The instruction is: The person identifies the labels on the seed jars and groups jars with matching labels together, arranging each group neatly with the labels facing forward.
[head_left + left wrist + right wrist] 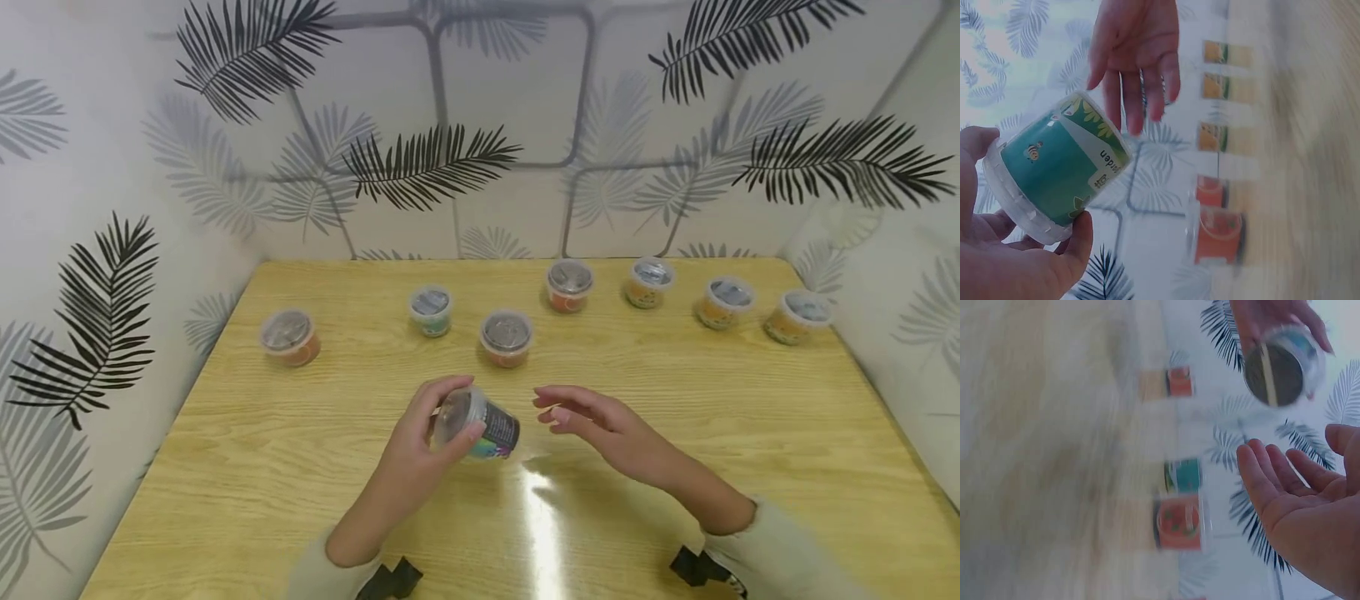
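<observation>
Clearly, our left hand (pixel 411 460) grips the tub (pixel 498 428) tilted, its base pointing right, towards our nearby right hand (pixel 611 433), fingers loosely extended, empty.

From my end I see a yellowish wood-grain table (pixel 285 467); a red tub (pixel 291 337) stands alone at its left; then a teal tub (pixel 431 312), a nearer red tub (pixel 506 339) and a farther red tub (pixel 569 287); three orange-and-green tubs (pixel 648 283) (pixel 723 302) (pixel 798 317) stand rightmost.

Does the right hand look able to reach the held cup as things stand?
Likely yes: the right hand is empty, its fingers pointing toward the cup in the left hand, and nothing shows between them.
</observation>
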Demonstrator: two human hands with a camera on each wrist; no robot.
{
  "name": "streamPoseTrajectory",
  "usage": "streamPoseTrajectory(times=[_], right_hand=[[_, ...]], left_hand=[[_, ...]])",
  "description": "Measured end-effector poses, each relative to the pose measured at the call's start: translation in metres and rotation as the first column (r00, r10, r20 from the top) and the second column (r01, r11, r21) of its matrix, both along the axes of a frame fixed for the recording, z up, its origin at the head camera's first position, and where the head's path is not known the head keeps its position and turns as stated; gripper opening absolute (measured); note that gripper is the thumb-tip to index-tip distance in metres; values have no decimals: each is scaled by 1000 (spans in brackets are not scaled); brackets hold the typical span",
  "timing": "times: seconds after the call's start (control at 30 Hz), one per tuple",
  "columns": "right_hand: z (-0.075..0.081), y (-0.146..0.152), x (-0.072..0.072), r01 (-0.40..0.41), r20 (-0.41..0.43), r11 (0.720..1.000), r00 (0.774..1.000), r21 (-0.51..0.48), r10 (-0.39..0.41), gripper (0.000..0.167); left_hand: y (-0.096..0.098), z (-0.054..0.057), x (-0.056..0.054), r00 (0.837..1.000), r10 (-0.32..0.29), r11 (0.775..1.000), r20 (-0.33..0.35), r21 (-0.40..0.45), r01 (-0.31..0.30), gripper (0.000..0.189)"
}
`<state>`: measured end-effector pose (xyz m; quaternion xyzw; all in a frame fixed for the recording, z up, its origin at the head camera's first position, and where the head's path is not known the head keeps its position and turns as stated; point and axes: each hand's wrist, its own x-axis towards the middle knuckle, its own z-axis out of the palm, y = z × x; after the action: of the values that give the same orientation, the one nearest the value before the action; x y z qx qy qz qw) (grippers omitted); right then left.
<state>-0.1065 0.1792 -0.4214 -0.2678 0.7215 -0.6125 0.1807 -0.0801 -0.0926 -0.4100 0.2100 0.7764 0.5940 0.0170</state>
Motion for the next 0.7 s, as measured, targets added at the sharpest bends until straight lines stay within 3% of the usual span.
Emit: streamPoseTrajectory(times=[0.13, 0.23, 0.37, 0.53, 0.7], right_hand=[[0, -11, 13, -80, 143, 992, 985, -96, 94, 41], [-2, -16, 20, -91, 230, 983, 965, -162, 128, 43], [-6, -20, 26, -36, 333, 958, 933, -283, 134, 42], [-8, -20, 29, 14, 409, 897, 893, -441, 188, 40], [-7, -20, 32, 68, 485, 876, 852, -477, 198, 40]], left_hand=[[15, 4, 2, 997, -67, 996, -44, 57, 69, 50], [23, 4, 5, 995, -90, 991, -47, 91, 94, 50], [29, 2, 8, 994, -89, 988, -57, 124, 95, 50], [33, 1, 9, 995, -72, 985, -76, 153, 83, 50], [34, 0, 9, 994, -74, 983, -77, 164, 86, 51]])
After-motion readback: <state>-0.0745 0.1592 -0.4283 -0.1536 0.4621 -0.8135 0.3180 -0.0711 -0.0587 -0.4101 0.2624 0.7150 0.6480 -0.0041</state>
